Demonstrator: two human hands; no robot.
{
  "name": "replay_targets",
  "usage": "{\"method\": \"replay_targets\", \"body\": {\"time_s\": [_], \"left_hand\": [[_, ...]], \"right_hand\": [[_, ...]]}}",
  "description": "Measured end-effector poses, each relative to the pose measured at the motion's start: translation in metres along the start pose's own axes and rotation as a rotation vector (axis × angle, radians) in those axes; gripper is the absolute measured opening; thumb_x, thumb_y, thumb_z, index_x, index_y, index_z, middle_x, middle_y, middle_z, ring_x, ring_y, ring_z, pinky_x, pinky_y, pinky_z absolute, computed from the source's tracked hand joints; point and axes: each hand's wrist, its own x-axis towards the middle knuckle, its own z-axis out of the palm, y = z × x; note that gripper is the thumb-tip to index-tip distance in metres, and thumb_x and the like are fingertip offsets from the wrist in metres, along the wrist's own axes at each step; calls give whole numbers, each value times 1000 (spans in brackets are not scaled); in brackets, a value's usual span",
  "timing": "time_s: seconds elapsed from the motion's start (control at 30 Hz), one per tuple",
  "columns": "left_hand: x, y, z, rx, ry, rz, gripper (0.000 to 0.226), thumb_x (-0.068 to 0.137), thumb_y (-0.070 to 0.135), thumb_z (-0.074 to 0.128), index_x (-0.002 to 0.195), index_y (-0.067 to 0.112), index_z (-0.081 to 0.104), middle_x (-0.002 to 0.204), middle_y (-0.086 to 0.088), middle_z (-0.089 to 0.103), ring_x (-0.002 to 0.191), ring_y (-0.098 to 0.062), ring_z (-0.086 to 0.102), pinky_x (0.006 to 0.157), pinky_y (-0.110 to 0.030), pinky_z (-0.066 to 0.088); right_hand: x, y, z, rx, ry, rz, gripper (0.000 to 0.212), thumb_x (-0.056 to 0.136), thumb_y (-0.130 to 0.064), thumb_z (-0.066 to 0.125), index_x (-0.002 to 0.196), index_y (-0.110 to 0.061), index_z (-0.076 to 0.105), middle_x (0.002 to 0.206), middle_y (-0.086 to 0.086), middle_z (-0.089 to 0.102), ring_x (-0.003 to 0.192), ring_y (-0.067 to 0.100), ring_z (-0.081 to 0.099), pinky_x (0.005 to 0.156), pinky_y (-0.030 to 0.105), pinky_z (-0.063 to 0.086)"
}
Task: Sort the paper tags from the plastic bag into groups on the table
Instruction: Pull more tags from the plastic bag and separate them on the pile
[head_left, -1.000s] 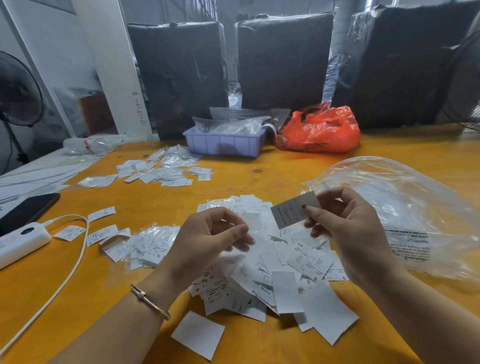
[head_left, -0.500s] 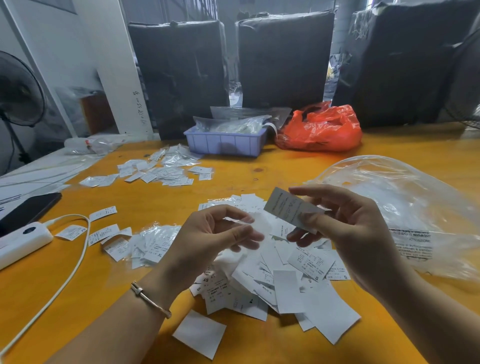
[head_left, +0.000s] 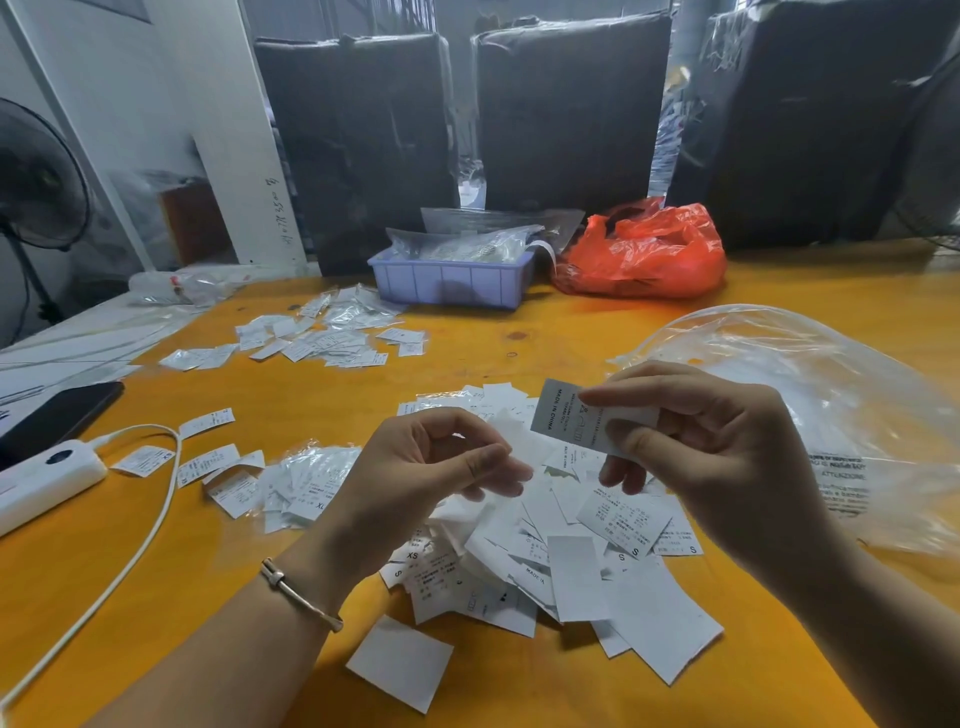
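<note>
Your right hand (head_left: 711, 457) pinches a single paper tag (head_left: 571, 418) between thumb and forefinger, its grip clamped on the tag's right half, and holds it above the unsorted heap (head_left: 545, 540) on the desk (head_left: 467, 358). Over the last second the tag has turned in your fingers: first an angled, partly shaded face showed, whereas now the printed face, reading "MADE IN CHINA", lies open to view. Your left hand (head_left: 441, 467) has stayed just beside it, fingers curled with thumb near forefinger; whether its grip holds a thin slip you cannot tell from this view. The plastic bag (head_left: 810, 395) lies slack on the desk to the right, behind your right hand. Sorted groups lie well apart: a far cluster (head_left: 322, 338) near the blue tray (head_left: 452, 280), and a nearer cluster (head_left: 306, 478) left of the heap. The turn suggests the tag is being read for its group; placing it remains undone, and most of the heap awaits sorting.
</note>
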Motion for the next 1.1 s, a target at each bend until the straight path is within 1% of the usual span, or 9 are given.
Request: {"method": "replay_targets", "body": {"time_s": [0.27, 0.4, 0.57, 0.7, 0.73, 0.8, 0.9, 0.97, 1.1], "left_hand": [[-1, 2, 0, 15, -54, -1, 14, 83, 24, 73, 90, 12, 71, 91, -9, 78, 86, -25, 75, 66, -23, 57], [-2, 3, 0, 1, -77, -5, 11, 82, 25, 75, 88, 16, 72, 92, -9, 78, 86, -26, 76, 67, -24, 57], [-1, 2, -1, -11, -75, -19, 10, 81, 26, 76, 90, 23, 73, 92, -9, 78, 86, -26, 76, 66, -24, 57], [-1, 3, -1, -11, -86, -22, 7, 83, 24, 75, 90, 26, 73, 92, -9, 78, 85, -27, 76, 66, -24, 57], [-1, 3, -1, -8, -87, -22, 7, 83, 24, 74, 90, 26, 73, 92, -9, 78, 85, -27, 76, 66, -24, 57], [-1, 2, -1, 1, -90, -23, 8, 84, 24, 74, 92, 23, 73, 91, -9, 78, 85, -27, 76, 66, -23, 56], [-1, 1, -1, 16, -91, -28, 8, 85, 23, 73, 93, 21, 72, 91, -9, 78, 85, -27, 75, 65, -23, 56], [-1, 1, -1, 19, -91, -28, 6, 85, 25, 73, 90, 25, 73, 91, -9, 78, 85, -27, 75, 66, -23, 56], [-1, 1, 0, 11, -90, -19, 4, 83, 29, 73, 86, 32, 73, 91, -8, 78, 84, -26, 76, 65, -23, 56]], "right_hand": [[2, 2, -3, 1, -18, 17, 41, 80, 24, 55, 94, -10, 74, 90, 2, 69, 52, 22, 65, 46, 24, 49], [3, 3, -6, 103, -6, 106, 39, 80, 21, 58, 98, -10, 73, 74, 15, 70, 49, 24, 62, 48, 25, 49], [4, 4, -4, 194, -32, 170, 43, 77, 20, 61, 106, -10, 69, 92, 9, 70, 51, 25, 63, 46, 26, 49], [3, 6, -2, 170, -61, 200, 46, 77, 19, 64, 110, -12, 67, 87, 10, 70, 54, 25, 64, 47, 24, 48], [4, 6, -2, 156, -62, 207, 45, 76, 19, 64, 107, -12, 69, 83, 10, 70, 55, 23, 64, 48, 23, 48], [5, 5, -2, 153, -65, 212, 36, 75, 18, 64, 89, -13, 75, 76, 9, 70, 59, 18, 63, 51, 21, 47], [6, 3, -2, 204, -79, 232, 32, 71, 15, 65, 65, -15, 75, 85, 5, 70, 73, 12, 63, 55, 19, 47], [5, 4, -2, 240, -90, 264, 37, 74, 15, 62, 63, -17, 76, 92, 3, 71, 79, 10, 65, 56, 19, 49], [2, 7, 0, 255, -85, 277, 44, 80, 20, 53, 71, -15, 78, 79, 6, 73, 70, 13, 67, 57, 20, 51]]}}
